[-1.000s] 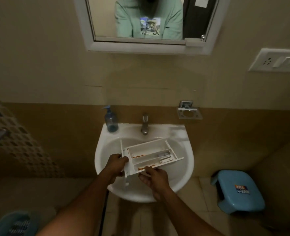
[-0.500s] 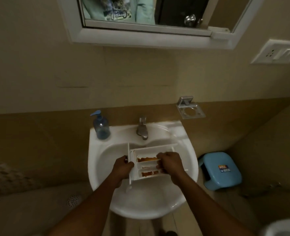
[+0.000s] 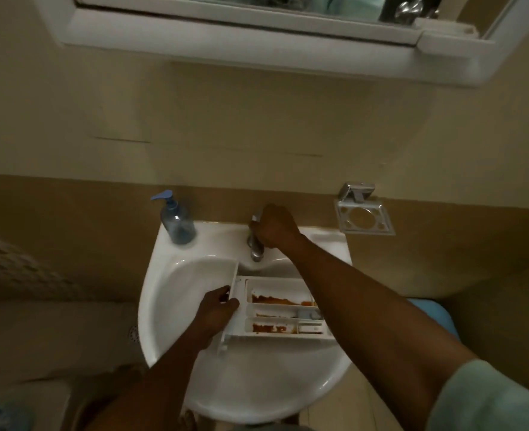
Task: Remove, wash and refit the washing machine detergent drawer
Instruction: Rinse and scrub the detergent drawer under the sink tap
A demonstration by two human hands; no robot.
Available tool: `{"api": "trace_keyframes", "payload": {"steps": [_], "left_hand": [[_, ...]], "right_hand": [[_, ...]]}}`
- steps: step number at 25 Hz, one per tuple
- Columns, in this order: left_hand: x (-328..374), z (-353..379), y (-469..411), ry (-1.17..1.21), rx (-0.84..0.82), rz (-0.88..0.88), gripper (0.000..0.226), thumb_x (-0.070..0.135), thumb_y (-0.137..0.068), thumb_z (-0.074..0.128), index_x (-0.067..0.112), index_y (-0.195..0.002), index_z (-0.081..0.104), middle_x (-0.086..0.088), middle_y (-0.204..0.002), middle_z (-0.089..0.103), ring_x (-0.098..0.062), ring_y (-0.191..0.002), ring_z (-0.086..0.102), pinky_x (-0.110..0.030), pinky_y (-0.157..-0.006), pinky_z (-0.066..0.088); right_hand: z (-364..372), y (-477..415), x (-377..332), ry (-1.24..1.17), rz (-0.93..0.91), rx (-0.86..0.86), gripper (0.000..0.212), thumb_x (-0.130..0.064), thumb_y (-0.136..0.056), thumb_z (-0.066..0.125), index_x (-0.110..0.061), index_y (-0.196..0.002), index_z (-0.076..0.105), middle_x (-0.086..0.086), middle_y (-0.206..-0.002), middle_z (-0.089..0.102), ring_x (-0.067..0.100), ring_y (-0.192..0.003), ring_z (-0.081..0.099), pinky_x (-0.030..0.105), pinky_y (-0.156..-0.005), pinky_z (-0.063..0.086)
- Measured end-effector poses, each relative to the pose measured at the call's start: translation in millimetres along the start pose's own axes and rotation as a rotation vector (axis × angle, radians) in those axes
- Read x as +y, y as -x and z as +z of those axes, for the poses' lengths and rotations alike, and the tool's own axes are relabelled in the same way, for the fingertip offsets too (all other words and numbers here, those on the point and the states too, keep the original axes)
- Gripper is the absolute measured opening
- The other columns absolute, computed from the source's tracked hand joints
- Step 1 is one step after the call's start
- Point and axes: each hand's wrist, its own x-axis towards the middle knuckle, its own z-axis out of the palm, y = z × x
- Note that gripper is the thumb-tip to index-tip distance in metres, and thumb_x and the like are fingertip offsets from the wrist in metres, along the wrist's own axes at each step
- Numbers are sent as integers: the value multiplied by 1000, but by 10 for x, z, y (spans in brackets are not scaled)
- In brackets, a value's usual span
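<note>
1. Head view, and we're at the basin (image 3: pixel 170 293): the detergent drawer (image 3: pixel 280 309) is out of the machine and sits over the bowl, toward its back edge, just below the tap (image 3: pixel 255 244).
2. Our left hand (image 3: pixel 215 312) is clamped on the drawer's left end, the front panel side, with the thumb on top and the fingers wrapped under it, so it's a firm pinch.
3. Our right hand (image 3: pixel 274 227) is up at the back edge, closed around the top of the tap; the handle itself is hidden under the hand.
4. No water showing from the spout that we can make out (dim light, mind you). Brown residue streaks the far and near compartments.
5. So we judge this the start of the wash step: removal done, rinsing not begun.
6. Next move calls for turning the tap on, then tilting the stained compartments under the stream.
7. The soap bottle (image 3: pixel 176 220) stands at the back left corner, well within reach.
</note>
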Motion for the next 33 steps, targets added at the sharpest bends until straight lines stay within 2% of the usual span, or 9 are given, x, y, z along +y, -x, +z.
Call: {"api": "trace_keyframes", "payload": {"steps": [3,5,9,13,18,23,30,33], "left_hand": [[-16,34,-10,-23,57,7,34,14,-97,56,11,-130,60,-10,-120,66,-23,-102,64,-35,-87,54],[7,44,9,-39,62,3,32,13,-97,55,10,-129,60,-7,-115,66,-19,-96,64,-30,-80,54],[68,46,49,-43,48,8,30,12,-98,53,10,-127,60,-6,-110,66,-19,-93,65,-28,-78,53],[72,32,56,-69,36,-1,33,13,-98,54,9,-130,58,-11,-118,66,-24,-101,65,-39,-90,55],[92,28,59,-90,45,-14,37,15,-97,54,9,-134,56,-10,-118,65,-25,-102,64,-40,-93,54],[109,40,67,-101,52,-14,36,14,-97,54,10,-133,56,-6,-113,64,-25,-102,63,-39,-93,53],[71,-117,131,-149,121,23,38,20,-94,61,11,-131,58,-7,-114,64,-25,-104,63,-45,-97,53],[72,-244,192,-181,163,38,42,22,-92,64,13,-132,57,-5,-114,65,-24,-104,63,-43,-96,52]], "right_hand": [[-55,-85,25,112,45,-158,30,-11,-74,80,0,-100,69,14,-96,72,26,-87,72,34,-77,60],[-101,-90,57,69,49,-207,31,-7,-76,79,3,-102,67,17,-96,72,28,-85,73,41,-79,61],[-105,-82,104,-9,17,-191,19,-4,-85,67,5,-102,65,22,-96,72,32,-85,73,44,-78,61],[-129,-100,150,37,-20,-144,21,-10,-92,54,5,-103,65,20,-93,71,32,-84,72,36,-65,56],[-136,-218,233,51,-16,-180,19,-4,-89,63,7,-103,63,22,-94,71,34,-82,73,43,-67,62],[-176,-368,283,99,-26,-207,18,-8,-89,63,4,-103,65,24,-96,69,34,-80,73,49,-69,61],[-196,-449,310,84,-29,-235,22,-13,-92,61,7,-100,66,25,-93,71,35,-80,73,48,-73,61],[-195,-445,319,95,-53,-235,21,-10,-91,60,10,-94,67,27,-89,71,37,-79,73,47,-71,62]]}}
